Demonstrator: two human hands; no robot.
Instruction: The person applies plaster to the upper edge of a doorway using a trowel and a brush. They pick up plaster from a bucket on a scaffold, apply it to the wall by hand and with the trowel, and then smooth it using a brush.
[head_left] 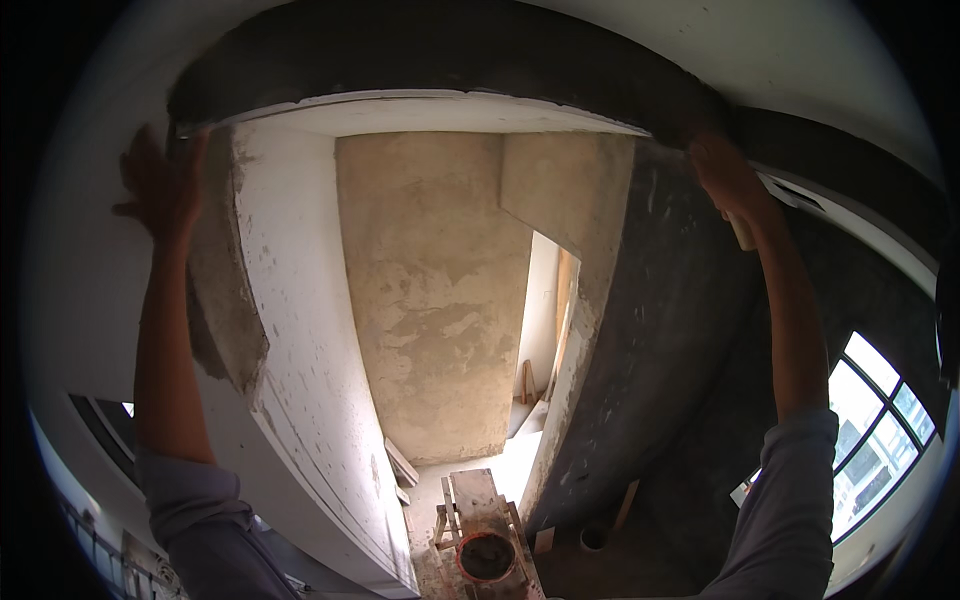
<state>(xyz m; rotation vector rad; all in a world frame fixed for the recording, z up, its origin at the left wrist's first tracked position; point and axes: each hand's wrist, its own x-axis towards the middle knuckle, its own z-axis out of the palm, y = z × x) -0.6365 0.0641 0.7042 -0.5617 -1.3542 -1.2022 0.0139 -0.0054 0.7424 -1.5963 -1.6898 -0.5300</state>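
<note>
Both my arms are raised toward a dark, freshly coated-looking beam that spans the top of an opening. My left hand is open, its fingers spread, by the beam's left end where it meets the pale wall; whether it touches cannot be made out. At the beam's right end, my right hand is closed around a tool with a pale handle. Only the handle's butt shows below my palm. The tool's working part is lost in the dark surface and slight blur.
Far below stands a wooden trestle plank bearing a round bucket of dark mix. Another round container is on the floor. A white wall and a dark wall flank the opening; a barred window lies right.
</note>
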